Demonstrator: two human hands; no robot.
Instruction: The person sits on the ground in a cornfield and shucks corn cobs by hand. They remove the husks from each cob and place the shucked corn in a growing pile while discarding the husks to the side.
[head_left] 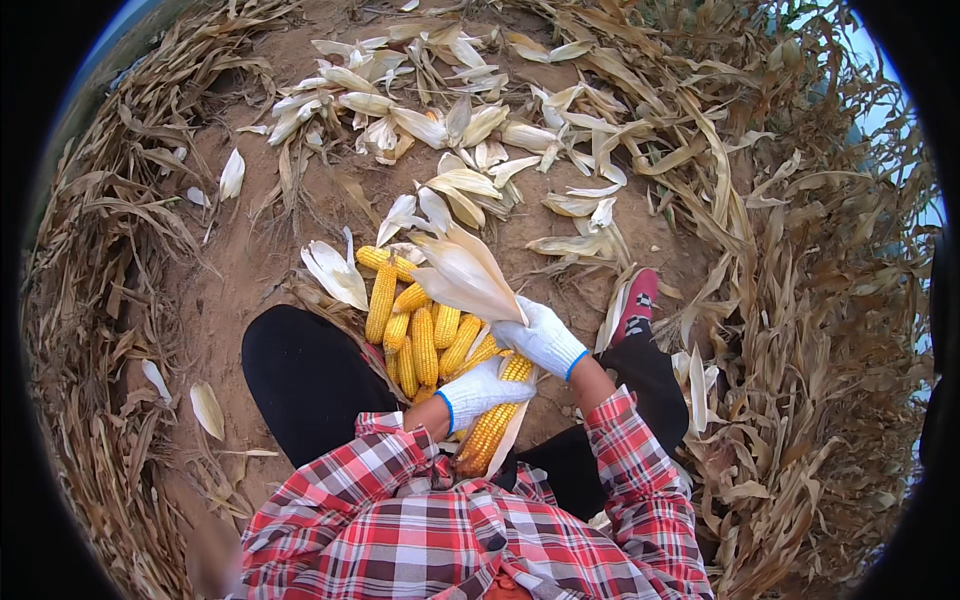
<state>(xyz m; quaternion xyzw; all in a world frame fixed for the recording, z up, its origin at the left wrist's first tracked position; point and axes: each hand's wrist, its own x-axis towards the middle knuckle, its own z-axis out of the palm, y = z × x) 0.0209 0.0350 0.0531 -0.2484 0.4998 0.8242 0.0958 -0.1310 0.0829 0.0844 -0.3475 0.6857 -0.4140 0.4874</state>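
My left hand (475, 392), in a white knit glove with a blue cuff, is closed around an ear of corn (492, 428) held close to my body. The ear's yellow kernels are bared, with a strip of pale husk along its right side. My right hand (541, 338), gloved the same way, is closed at the upper end of that ear and grips pale corn husk (465, 270), which fans out up and to the left. Whether this husk still joins the ear is hidden by the glove. Just left of my hands lies a pile of bare yellow corn ears (424, 345).
Loose husks (420, 125) litter the brown soil (300, 210) ahead. Dry corn stalks and leaves (115, 260) are heaped at the left, with more stalks (800, 330) at the right. My bent legs (300, 370) flank the pile, and a red shoe (640, 295) shows at the right.
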